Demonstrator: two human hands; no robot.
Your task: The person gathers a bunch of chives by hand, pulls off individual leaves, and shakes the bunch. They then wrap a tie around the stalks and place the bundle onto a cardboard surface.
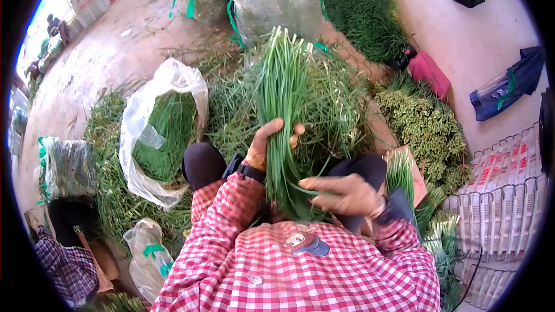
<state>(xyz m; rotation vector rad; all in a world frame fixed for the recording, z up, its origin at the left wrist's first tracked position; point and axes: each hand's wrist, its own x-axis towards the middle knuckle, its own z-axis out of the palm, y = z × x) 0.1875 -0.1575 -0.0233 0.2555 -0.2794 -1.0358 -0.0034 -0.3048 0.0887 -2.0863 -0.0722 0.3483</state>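
Observation:
A long bunch of green stalks [282,81] stands upright in front of my body, pale cut ends at the top. My left hand [267,145] is wrapped round its middle. At the lower right of the bunch, my right hand [344,195] pinches a few loose green blades between thumb and fingers. Behind the bunch lies a big heap of loose green trimmings [341,104]. To the left, an open clear plastic bag [199,89] holds more green leaves.
Tied plastic bags [280,8] stand beyond the heap. A pile of green bunches [419,133], a pink cloth [429,74] and white crates [503,219] are on the right. Another person's checked sleeve [66,266] shows at lower left.

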